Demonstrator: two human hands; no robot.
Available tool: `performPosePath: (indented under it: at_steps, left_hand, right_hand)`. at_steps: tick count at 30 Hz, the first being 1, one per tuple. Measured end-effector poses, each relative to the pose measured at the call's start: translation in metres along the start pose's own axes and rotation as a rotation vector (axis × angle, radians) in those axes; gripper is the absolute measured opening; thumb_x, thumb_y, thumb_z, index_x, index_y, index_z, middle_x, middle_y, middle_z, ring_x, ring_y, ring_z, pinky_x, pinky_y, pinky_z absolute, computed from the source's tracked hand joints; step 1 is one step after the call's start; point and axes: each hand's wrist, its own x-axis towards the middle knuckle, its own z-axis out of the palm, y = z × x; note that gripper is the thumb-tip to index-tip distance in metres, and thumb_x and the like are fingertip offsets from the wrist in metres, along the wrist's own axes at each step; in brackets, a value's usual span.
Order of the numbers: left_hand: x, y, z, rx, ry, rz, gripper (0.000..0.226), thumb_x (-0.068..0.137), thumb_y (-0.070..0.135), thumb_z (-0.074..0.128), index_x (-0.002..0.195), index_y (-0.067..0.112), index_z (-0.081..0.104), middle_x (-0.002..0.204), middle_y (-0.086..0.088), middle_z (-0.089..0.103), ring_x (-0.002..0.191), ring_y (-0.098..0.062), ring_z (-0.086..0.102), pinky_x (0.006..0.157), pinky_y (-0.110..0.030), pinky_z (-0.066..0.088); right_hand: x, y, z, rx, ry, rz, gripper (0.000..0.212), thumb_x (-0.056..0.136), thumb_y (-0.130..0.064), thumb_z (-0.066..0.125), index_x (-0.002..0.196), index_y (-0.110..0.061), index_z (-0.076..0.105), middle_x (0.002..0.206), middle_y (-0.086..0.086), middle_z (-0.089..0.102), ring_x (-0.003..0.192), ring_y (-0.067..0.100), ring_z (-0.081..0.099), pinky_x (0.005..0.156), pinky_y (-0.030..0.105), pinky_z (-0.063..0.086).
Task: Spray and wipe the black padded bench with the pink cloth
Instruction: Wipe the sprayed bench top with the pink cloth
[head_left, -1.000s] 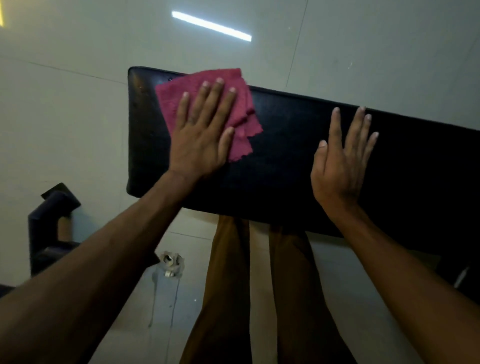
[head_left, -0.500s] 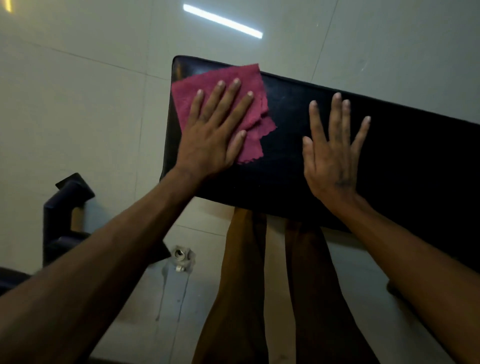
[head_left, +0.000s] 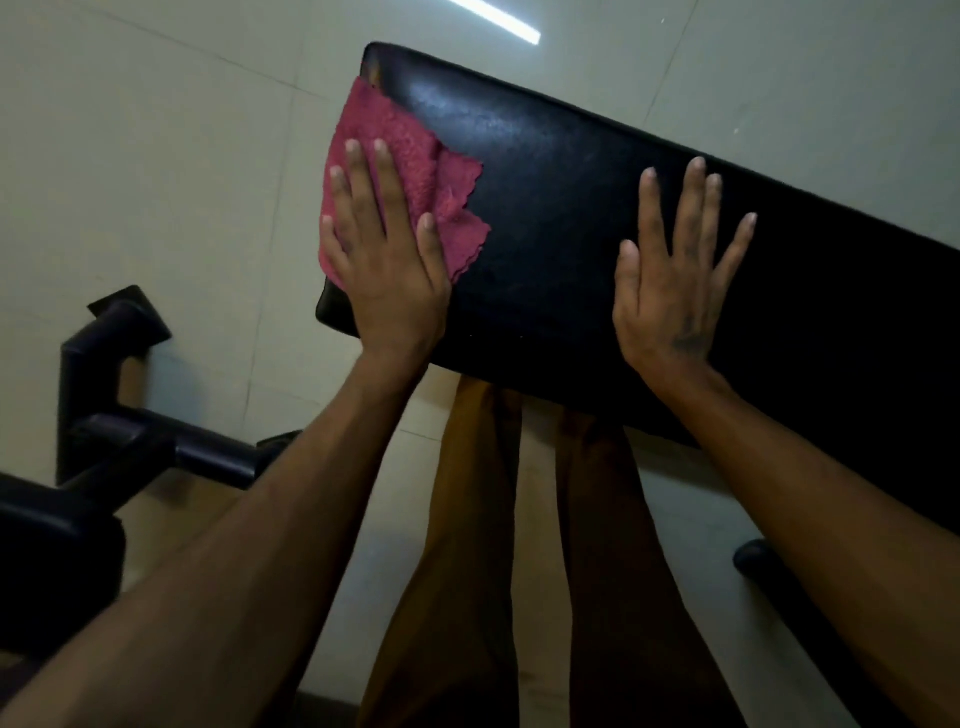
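The black padded bench (head_left: 571, 208) runs from upper middle down to the right edge. The pink cloth (head_left: 410, 150) lies folded at the bench's left end, hanging slightly over the left edge. My left hand (head_left: 387, 260) lies flat on the cloth, fingers spread, pressing it onto the padding near the front left corner. My right hand (head_left: 670, 275) rests flat and open on the bare black padding to the right, holding nothing. No spray bottle is in view.
A black metal frame (head_left: 104, 415) of other equipment stands on the pale tiled floor (head_left: 156, 156) at the lower left. My legs in brown trousers (head_left: 467, 545) stand under the bench's front edge. A dark object (head_left: 753, 558) sits on the floor at lower right.
My left hand has slid the pink cloth leftward and toward me, to the bench's left edge. The right hand stays flat on the padding. The view has shifted, bringing the black frame in closer.
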Motion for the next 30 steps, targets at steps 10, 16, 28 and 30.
performPosePath:
  at_steps: [10,16,28,30]
  left_hand:
    - [-0.103,0.036,0.035,-0.068,-0.076,-0.039,0.061,0.106,0.031,0.028,0.158,0.004,0.010,0.165,-0.025,0.009,0.153,-0.042,0.004,0.123,-0.057,-0.002]
    - [-0.103,0.012,0.032,0.120,-0.196,0.589,0.058,0.108,0.039,0.027,0.158,0.014,0.015,0.164,-0.015,0.023,0.153,-0.025,0.012,0.125,-0.045,0.003]
    - [-0.093,0.025,0.030,0.242,-0.248,0.700,0.058,0.110,0.037,0.027,0.160,0.013,0.009,0.166,-0.016,0.017,0.154,-0.030,0.013,0.123,-0.054,0.005]
    - [-0.083,0.022,0.019,0.229,-0.297,0.783,0.058,0.110,0.039,0.025,0.160,0.012,0.013,0.166,-0.015,0.015,0.154,-0.030,0.012,0.124,-0.053,0.008]
  right_hand:
    - [0.002,0.002,-0.003,0.026,0.001,-0.031,0.059,0.105,-0.036,0.030,0.161,-0.023,0.014,0.167,0.016,0.008,0.155,0.032,0.005,0.120,0.065,0.001]
    - [0.001,0.006,-0.001,0.032,0.021,-0.047,0.059,0.105,-0.037,0.030,0.160,-0.022,0.015,0.167,0.017,0.010,0.155,0.032,0.006,0.120,0.065,0.002]
    - [0.002,0.009,-0.004,0.081,0.023,-0.065,0.056,0.106,-0.035,0.027,0.160,-0.022,0.020,0.167,0.015,0.012,0.155,0.030,0.008,0.121,0.061,-0.001]
    - [0.003,0.010,-0.007,0.123,-0.002,-0.067,0.056,0.106,-0.035,0.027,0.160,-0.022,0.019,0.168,0.015,0.009,0.155,0.031,0.005,0.122,0.061,-0.002]
